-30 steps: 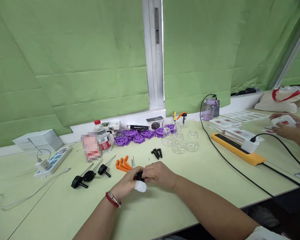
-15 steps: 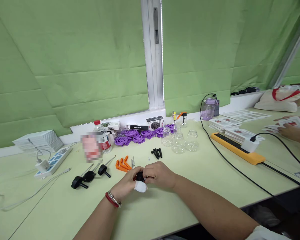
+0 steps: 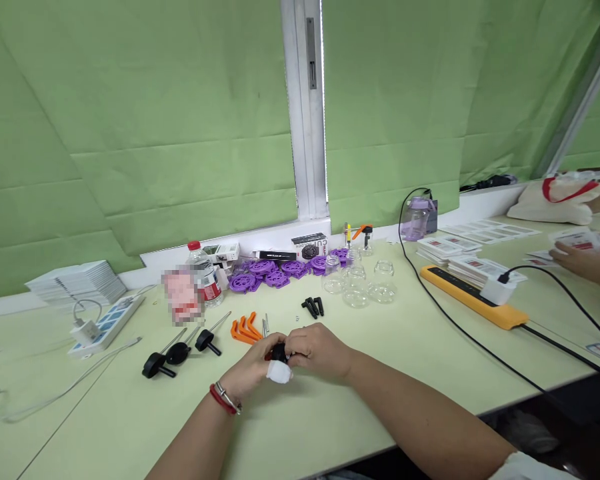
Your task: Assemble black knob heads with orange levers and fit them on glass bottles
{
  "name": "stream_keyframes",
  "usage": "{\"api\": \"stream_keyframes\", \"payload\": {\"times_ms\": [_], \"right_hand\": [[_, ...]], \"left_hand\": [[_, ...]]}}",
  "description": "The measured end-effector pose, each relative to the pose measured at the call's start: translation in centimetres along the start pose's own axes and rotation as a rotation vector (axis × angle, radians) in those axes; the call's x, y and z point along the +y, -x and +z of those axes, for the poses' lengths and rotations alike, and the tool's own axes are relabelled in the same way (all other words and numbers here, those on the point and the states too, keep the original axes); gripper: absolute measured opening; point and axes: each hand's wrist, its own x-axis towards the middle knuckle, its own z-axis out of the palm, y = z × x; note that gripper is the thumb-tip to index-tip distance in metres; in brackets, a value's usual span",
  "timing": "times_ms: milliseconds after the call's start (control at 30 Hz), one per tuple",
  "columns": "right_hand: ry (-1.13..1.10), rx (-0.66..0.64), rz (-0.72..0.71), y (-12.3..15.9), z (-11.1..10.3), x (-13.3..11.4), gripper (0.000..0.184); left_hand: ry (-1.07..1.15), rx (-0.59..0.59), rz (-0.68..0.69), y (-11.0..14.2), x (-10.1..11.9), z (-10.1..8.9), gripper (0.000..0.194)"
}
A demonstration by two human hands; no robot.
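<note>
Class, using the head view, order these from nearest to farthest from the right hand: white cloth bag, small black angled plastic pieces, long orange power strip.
1. Small black angled plastic pieces: just beyond the right hand.
2. Long orange power strip: off right.
3. White cloth bag: far right, back.

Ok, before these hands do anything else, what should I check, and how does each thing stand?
1. Left hand gripping the black part: ok.
2. Right hand at that part: ok.
3. What the right fingers pinch: cannot tell, hidden.
4. Orange pieces seemingly within reach: ok, just beyond the left hand.
5. Small black pieces apart from both hands: ok, lying beyond the right hand.
6. Clear jars away from both hands: ok.
</note>
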Motion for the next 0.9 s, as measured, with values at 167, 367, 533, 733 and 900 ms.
{"api": "stream_keyframes", "payload": {"times_ms": [167, 367, 533, 733, 900], "right_hand": [[-0.035, -0.016, 0.044, 0.0, -0.2, 0.0, 0.006], [-0.112, -0.07, 0.126, -0.1, -0.8, -0.5, 0.003], [-0.236, -0.061, 0.184, -0.1, -0.8, -0.8, 0.013], [-0.35, -0.048, 0.271, -0.1, -0.6, -1.0, 0.016], [-0.416, -0.031, 0.282, -0.1, -0.4, -0.9, 0.018]], "left_hand": [[0.023, 0.0, 0.026, 0.1, 0.0, 0.0, 0.029], [0.0, 0.003, 0.042, -0.1, -0.3, -0.2, 0.028], [-0.024, -0.007, 0.036, 0.0, -0.3, -0.3, 0.031], [-0.011, 0.011, 0.024, 0.1, 0.0, -0.1, 0.03], [-0.019, 0.009, 0.029, 0.1, 0.0, -0.1, 0.029]]}}
